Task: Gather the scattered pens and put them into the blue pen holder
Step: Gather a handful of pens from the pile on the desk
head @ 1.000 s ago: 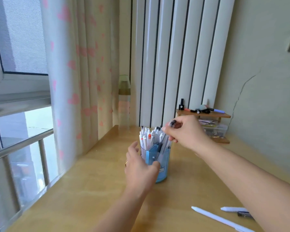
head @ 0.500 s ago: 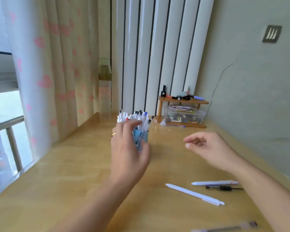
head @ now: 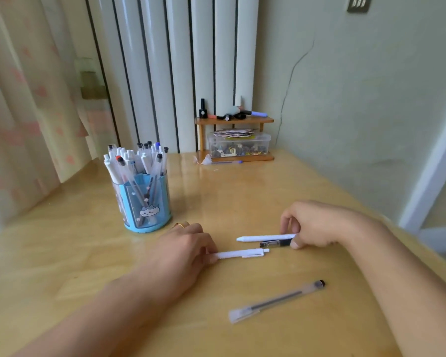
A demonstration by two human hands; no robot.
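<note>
Four pens lie loose on the wooden desk (head: 62, 253), and many more stand bunched in the blue pen holder (head: 146, 202), too crowded to count exactly. The holder stands upright on the desk to the left of both hands, apart from them, with a small cat drawing on its clear front panel. The left hand (head: 183, 251) rests on the desk with its fingers closed around one end of a white click pen (head: 242, 253), whose clip end points toward the right. The right hand (head: 312, 224) pinches the ends of two pens lying side by side: a white capped pen (head: 263, 238), and just below and touching it, a black-clipped pen (head: 273, 244). Whether the fingers have a firm hold on both or only the white one cannot be told. The fourth loose pen, a clear-barrelled gel pen (head: 277, 301) with a black end, lies slanted nearer the camera between the two forearms, with neither hand touching it. At the back of the desk, against the white vertical blinds (head: 178, 60), stands one small two-tier wooden shelf (head: 234, 121); its top carries a few small items and its lower level holds one clear plastic box (head: 238, 145) filled with small bits. A curtain (head: 23, 86) with pink hearts hangs at the left.
</note>
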